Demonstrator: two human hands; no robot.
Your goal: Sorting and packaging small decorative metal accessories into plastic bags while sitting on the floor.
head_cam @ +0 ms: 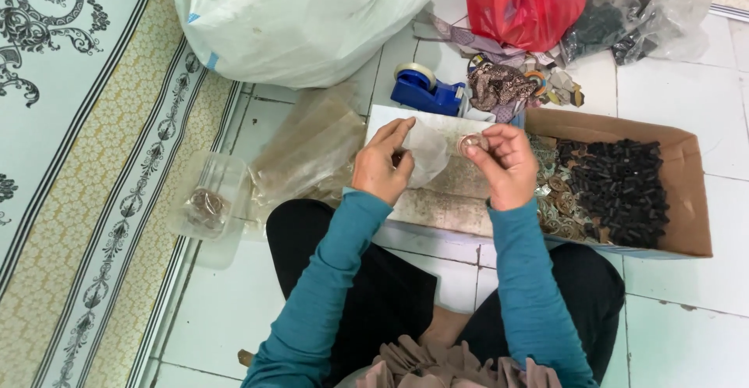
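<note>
On the tiled floor (234, 310), a person sits with both hands raised over a white board (437, 201). Left hand (381, 166) pinches the edge of a small clear plastic bag (427, 152); right hand (503, 166) pinches a small round button (472, 144) between thumb and fingers, just beside the bag's mouth. To the right, a shallow cardboard box (690, 201) holds black tubes (624, 189) and patterned pieces. Behind the board stands a blue tape dispenser (425, 90). Further back lie a large white sack (304, 21) and a red plastic bag (527, 2). At left, a clear bag (209, 205) holds more round pieces.
</note>
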